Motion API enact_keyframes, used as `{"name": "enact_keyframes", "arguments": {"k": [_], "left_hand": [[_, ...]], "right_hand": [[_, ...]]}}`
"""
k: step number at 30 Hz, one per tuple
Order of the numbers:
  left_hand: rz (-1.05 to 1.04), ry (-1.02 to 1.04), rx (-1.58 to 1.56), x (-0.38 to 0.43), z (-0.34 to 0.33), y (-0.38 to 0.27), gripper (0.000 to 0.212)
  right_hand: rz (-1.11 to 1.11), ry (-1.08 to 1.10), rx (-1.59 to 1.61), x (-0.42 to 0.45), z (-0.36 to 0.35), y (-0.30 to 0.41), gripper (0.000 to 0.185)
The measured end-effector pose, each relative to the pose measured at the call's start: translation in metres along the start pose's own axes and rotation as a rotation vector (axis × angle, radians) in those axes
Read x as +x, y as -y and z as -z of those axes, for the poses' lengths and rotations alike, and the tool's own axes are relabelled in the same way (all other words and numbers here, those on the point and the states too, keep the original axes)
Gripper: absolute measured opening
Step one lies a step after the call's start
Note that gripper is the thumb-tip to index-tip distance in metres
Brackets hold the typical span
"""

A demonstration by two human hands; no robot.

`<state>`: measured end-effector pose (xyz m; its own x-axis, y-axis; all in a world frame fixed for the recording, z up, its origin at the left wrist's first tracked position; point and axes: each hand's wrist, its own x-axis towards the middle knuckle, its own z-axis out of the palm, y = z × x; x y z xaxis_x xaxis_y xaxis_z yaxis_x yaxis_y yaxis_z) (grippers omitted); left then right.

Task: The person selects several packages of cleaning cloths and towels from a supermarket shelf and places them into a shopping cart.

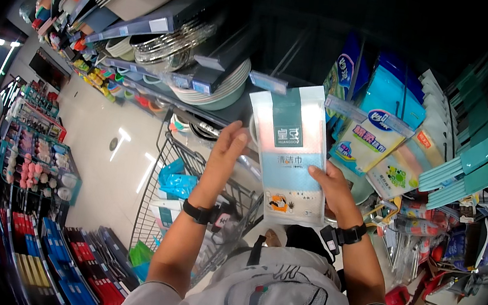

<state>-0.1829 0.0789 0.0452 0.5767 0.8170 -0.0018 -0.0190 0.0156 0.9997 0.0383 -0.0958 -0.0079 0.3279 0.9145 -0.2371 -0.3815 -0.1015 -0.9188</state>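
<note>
In front of my chest is a flat pack of cleaning towels point(289, 171), held upright and face up towards me. It has pink, blue and pale bands, a dark green label and printed writing. My right hand point(334, 187) grips its right edge, thumb on the front and fingers behind. My left hand point(228, 148) is raised just left of the pack, fingers bent and a little apart, with nothing visible in it. Several packs of cleaning cloths, among them a blue and yellow pack point(367, 139), hang on hooks at the right.
A wire shopping cart point(139, 217) with bagged goods stands at my left. Shelves hold stacked plastic basins point(215, 88) and steel bowls point(170, 47). Light-green packs point(478, 156) hang at the far right, above a red stool-like item point(399, 297). An aisle floor point(104, 154) runs left.
</note>
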Motion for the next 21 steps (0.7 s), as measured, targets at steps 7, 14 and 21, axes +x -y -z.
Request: {"name": "enact_keyframes", "arguments": {"k": [7,14,21], "left_hand": [[-0.096,-0.025,-0.083,0.065,-0.008,-0.035,0.066],[-0.103,-0.030,-0.180,0.096,-0.024,-0.045,0.048],[-0.090,0.011,-0.241,0.104,-0.022,-0.042,0.037]], "right_hand": [[0.097,-0.049,-0.170,0.010,0.011,0.002,0.039],[0.138,-0.054,-0.253,0.019,0.016,0.008,0.037],[0.193,-0.044,-0.285,0.034,0.019,0.021,0.038]]}}
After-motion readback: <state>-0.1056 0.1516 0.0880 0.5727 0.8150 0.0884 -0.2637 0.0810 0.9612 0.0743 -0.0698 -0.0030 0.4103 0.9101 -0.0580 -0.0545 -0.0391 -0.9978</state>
